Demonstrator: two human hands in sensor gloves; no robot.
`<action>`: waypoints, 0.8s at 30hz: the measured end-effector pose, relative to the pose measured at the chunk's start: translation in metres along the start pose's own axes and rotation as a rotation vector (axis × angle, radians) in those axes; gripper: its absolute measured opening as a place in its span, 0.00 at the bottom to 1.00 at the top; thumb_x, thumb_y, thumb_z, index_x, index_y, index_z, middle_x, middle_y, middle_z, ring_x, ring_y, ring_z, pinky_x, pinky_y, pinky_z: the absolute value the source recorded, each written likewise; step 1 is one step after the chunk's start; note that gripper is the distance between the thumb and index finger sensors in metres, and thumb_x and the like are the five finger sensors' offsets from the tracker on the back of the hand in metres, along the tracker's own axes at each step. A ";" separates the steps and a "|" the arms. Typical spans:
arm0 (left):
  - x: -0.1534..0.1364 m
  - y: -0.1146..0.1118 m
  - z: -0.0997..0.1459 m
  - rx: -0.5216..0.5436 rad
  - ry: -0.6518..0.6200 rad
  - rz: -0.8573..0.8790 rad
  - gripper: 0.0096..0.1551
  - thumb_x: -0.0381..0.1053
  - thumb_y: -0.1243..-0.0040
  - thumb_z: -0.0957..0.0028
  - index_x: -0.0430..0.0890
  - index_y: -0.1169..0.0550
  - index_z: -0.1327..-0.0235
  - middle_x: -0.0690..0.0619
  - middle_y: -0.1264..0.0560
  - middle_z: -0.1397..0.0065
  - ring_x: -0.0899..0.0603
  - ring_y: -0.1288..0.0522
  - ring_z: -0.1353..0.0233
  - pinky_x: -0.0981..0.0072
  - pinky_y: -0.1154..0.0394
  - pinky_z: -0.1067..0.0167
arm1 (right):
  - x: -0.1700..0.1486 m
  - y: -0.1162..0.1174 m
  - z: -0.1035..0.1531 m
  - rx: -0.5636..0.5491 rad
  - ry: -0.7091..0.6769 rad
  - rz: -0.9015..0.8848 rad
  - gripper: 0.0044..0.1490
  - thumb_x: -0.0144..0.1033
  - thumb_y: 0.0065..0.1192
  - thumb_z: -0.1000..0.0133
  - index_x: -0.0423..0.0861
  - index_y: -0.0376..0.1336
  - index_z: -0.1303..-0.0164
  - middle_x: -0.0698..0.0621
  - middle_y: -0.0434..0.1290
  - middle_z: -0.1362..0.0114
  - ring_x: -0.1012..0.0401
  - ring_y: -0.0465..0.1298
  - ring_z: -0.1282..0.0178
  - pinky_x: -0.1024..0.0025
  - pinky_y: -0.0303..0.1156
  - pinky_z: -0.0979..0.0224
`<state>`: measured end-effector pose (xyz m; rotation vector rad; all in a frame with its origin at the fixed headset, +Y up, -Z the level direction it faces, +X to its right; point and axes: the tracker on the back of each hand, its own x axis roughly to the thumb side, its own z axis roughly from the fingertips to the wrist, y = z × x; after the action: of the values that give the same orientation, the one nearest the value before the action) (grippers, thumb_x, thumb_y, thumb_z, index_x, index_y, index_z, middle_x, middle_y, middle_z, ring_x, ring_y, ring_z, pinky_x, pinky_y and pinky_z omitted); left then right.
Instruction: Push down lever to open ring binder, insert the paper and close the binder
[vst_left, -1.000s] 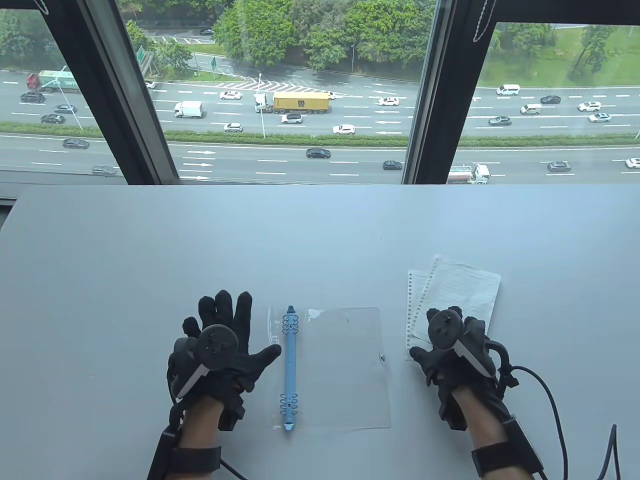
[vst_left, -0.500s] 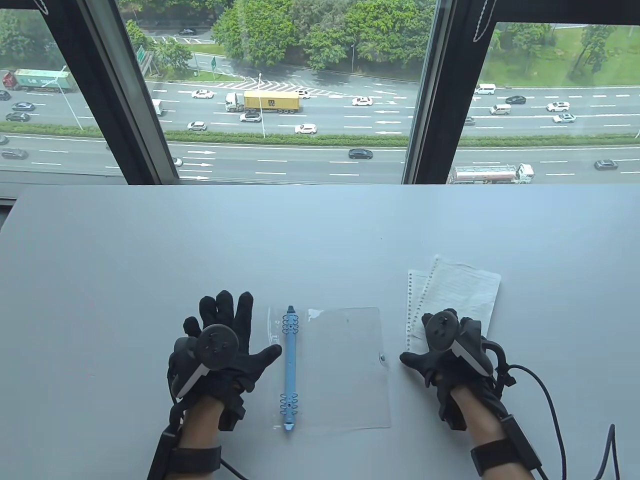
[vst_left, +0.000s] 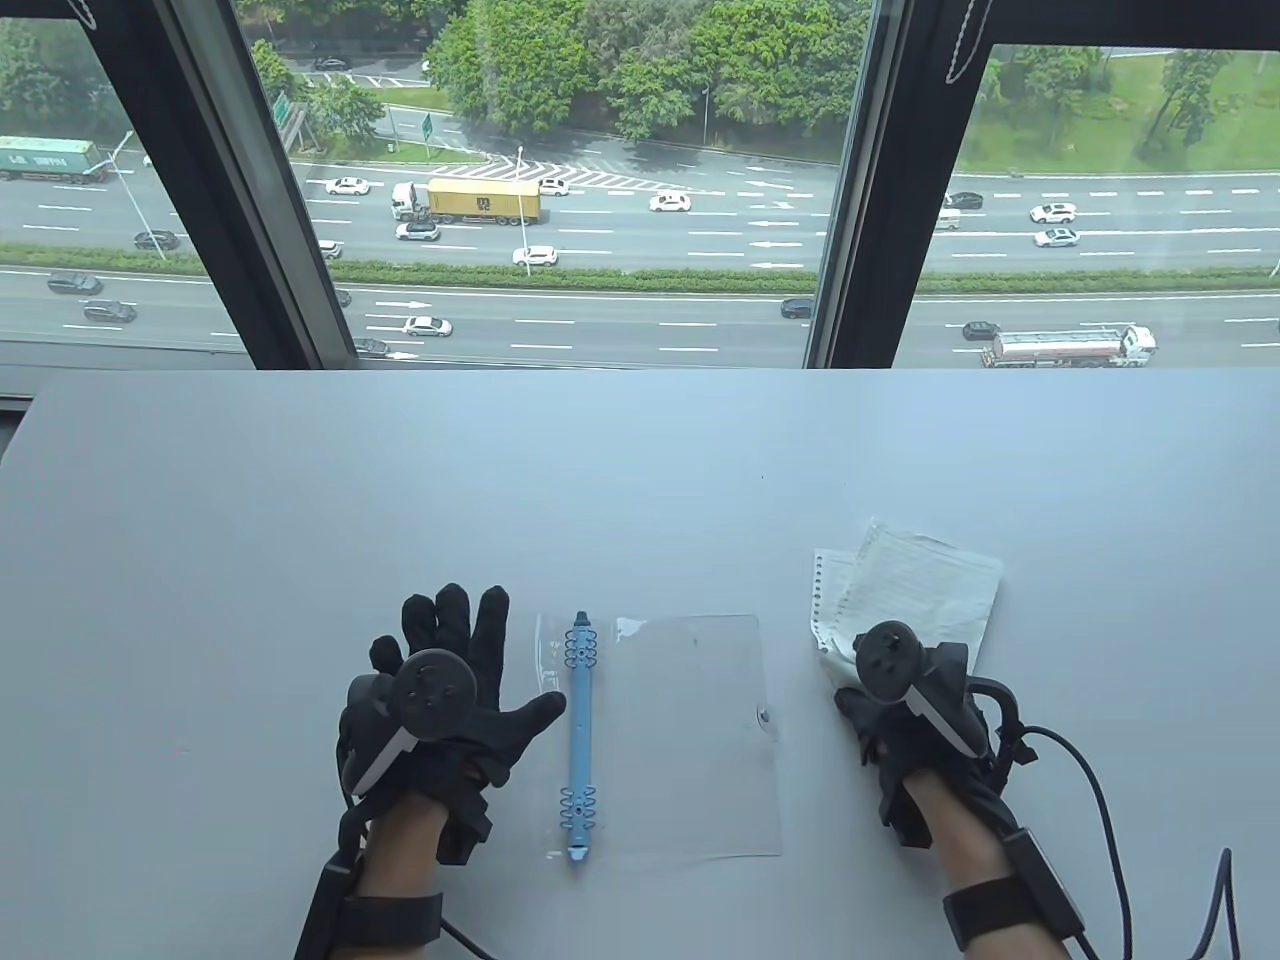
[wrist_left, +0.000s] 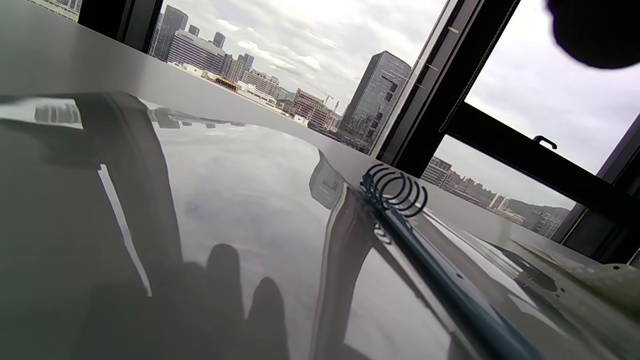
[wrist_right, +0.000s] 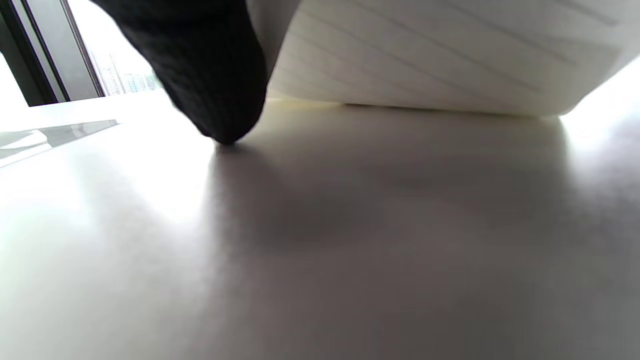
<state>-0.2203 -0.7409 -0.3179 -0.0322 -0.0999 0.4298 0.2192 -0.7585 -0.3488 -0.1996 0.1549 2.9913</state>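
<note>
A binder with clear covers (vst_left: 690, 740) lies open on the table, its blue spine (vst_left: 580, 735) carrying ring sets near both ends. My left hand (vst_left: 470, 660) lies flat with spread fingers on the left cover, thumb pointing at the spine. The left wrist view shows the far rings (wrist_left: 397, 190) and the spine (wrist_left: 450, 290) close up. Lined punched paper sheets (vst_left: 920, 590) lie right of the binder. My right hand (vst_left: 900, 700) grips their near left corner, which curls up off the table. In the right wrist view the paper (wrist_right: 425, 55) arches over a fingertip (wrist_right: 210, 75) that touches the table.
The pale grey table (vst_left: 600, 480) reaches back to a window frame (vst_left: 860, 200). A small snap (vst_left: 764, 714) sits at the right cover's edge. Cables (vst_left: 1100, 800) trail from my right wrist.
My right thumb has drawn in from the table toward the sheets, and the paper's near left edge has lifted and curled. The left hand and binder have not moved.
</note>
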 end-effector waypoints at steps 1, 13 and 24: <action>0.000 0.000 0.000 0.000 -0.001 0.001 0.65 0.86 0.47 0.64 0.64 0.60 0.20 0.49 0.65 0.14 0.37 0.75 0.21 0.31 0.72 0.35 | -0.003 -0.002 0.000 0.017 -0.001 -0.013 0.42 0.43 0.76 0.48 0.51 0.60 0.23 0.43 0.66 0.20 0.40 0.70 0.25 0.46 0.70 0.29; 0.000 0.000 0.001 -0.007 -0.010 0.003 0.65 0.86 0.47 0.64 0.64 0.60 0.20 0.49 0.65 0.14 0.37 0.75 0.21 0.31 0.72 0.35 | -0.022 -0.011 0.004 0.174 -0.084 -0.111 0.46 0.32 0.79 0.50 0.47 0.58 0.22 0.38 0.55 0.16 0.41 0.67 0.22 0.54 0.73 0.26; 0.001 -0.001 0.001 -0.015 -0.014 0.006 0.65 0.86 0.47 0.64 0.64 0.60 0.20 0.49 0.65 0.14 0.37 0.75 0.21 0.31 0.72 0.35 | -0.022 -0.009 0.007 0.320 -0.125 -0.147 0.47 0.39 0.76 0.49 0.44 0.57 0.20 0.38 0.47 0.14 0.38 0.56 0.18 0.48 0.63 0.22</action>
<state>-0.2195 -0.7411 -0.3164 -0.0443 -0.1169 0.4353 0.2414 -0.7520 -0.3393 0.0111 0.5713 2.7726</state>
